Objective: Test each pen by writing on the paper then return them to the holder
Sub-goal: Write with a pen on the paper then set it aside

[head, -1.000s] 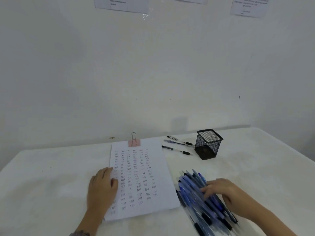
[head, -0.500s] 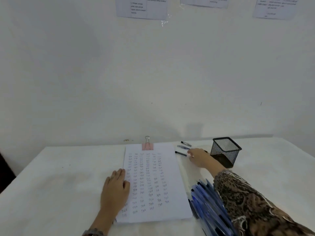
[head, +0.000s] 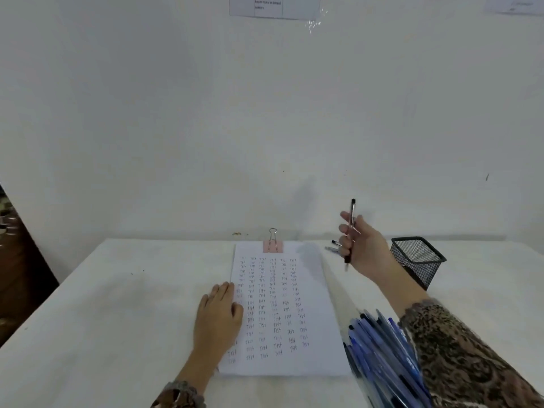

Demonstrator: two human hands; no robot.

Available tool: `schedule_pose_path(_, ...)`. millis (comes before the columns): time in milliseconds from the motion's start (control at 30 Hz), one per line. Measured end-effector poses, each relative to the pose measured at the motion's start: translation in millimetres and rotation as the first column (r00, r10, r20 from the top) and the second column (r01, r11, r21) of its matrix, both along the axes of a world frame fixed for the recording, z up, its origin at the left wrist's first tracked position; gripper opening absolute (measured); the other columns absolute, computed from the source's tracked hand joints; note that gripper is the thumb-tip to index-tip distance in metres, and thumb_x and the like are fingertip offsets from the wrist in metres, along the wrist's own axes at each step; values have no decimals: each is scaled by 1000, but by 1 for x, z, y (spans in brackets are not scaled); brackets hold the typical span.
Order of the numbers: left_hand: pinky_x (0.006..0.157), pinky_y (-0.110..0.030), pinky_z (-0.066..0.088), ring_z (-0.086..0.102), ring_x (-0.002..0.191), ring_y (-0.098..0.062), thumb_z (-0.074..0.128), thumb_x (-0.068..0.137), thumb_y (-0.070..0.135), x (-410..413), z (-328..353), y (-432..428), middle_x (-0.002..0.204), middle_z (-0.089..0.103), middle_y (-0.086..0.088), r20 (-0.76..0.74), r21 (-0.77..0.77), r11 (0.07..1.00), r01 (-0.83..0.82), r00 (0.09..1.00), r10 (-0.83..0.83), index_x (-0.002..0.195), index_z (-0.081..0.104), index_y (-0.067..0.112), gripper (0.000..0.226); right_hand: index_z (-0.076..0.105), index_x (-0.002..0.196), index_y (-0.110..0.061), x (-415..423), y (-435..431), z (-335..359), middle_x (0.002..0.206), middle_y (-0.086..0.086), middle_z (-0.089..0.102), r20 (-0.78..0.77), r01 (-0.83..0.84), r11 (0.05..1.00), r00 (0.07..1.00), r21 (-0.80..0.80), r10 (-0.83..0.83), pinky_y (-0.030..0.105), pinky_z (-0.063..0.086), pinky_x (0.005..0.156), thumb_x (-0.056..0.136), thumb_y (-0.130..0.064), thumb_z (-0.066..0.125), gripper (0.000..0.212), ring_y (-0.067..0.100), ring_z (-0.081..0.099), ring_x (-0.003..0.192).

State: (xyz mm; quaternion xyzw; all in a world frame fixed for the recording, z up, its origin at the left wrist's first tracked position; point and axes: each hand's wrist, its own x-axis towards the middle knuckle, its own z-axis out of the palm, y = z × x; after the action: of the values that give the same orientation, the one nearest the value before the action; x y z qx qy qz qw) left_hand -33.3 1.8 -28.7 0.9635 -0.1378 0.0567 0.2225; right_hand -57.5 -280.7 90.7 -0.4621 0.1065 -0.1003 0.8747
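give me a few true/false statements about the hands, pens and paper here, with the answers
1. The right hand holds a pen raised off the table. True.
2. The left hand grips a pen. False: it lies flat on the left edge of the paper and holds nothing.
3. The paper is blank. False: rows of short handwritten words cover it.
4. A pink binder clip sits at the paper's far edge. True.
5. The blue pens stand in the mesh holder. False: they lie in a pile on the table to the right of the paper, and no pen sticks out of the holder.
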Motion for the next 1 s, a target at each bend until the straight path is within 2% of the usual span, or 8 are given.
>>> schedule_pose_path(167,116,-34,14,24,140,-19,-7,66,47,0,-1,1,148,34,-4,19,-2,1000,7,1000,-7,143,31,9,94,54,71,-23,-18,36,-5,53,-5,30,169,56,912,976,406,-135,26,25,54,62,-44,66,27,15,27,44)
schedule_pose_path(267,116,-33,12,21,141,-18,-8,68,46,-1,1,1,150,31,-3,12,16,1000,14,1000,-14,144,29,10,91,38,57,-18,-34,47,-17,54,-2,23,175,58,828,967,558,-185,29,21,58,56,-68,53,52,18,22,48)
schedule_pose_path(533,117,-32,8,17,142,-17,20,94,31,-3,5,0,152,27,-2,-7,11,1000,19,1000,-19,145,25,12,54,24,51,-18,-55,62,-52,47,-2,17,105,149,762,956,631,-273,27,22,47,48,-51,64,51,16,18,43)
schedule_pose_path(700,117,-33,8,17,142,-17,23,97,27,-4,5,1,152,27,-2,3,12,1000,24,1000,-24,145,25,11,51,48,57,-18,-63,67,-61,49,-5,23,142,113,752,954,650,-266,22,25,42,34,-58,81,57,13,22,41)
schedule_pose_path(800,117,-33,8,16,142,-17,29,97,23,-4,5,1,152,26,-3,-4,9,1000,23,1000,-23,145,24,11,50,65,74,-12,-60,68,-65,49,-6,40,146,78,816,970,573,-195,16,35,37,25,-28,97,61,8,36,36)
schedule_pose_path(833,117,-33,8,17,142,-17,29,97,23,-4,6,1,152,26,-3,0,11,1000,23,1000,-23,145,24,11,50,68,80,-9,-60,69,-65,54,-3,48,85,96,857,983,505,-161,16,41,41,32,-22,96,57,9,45,41)
schedule_pose_path(900,117,-34,10,19,141,-17,29,97,22,-4,6,1,151,28,-3,15,12,1000,27,1000,-28,144,26,10,49,67,90,-8,-58,71,-63,70,7,60,-7,155,901,986,405,-167,22,51,52,82,-32,68,26,17,56,57)
schedule_pose_path(1000,117,-34,10,19,142,-18,29,97,22,-5,7,1,151,28,-3,19,4,999,35,999,-35,145,25,11,49,63,91,-9,-45,63,-51,65,8,67,-55,174,940,985,293,-166,22,55,53,97,-54,22,60,14,62,53)
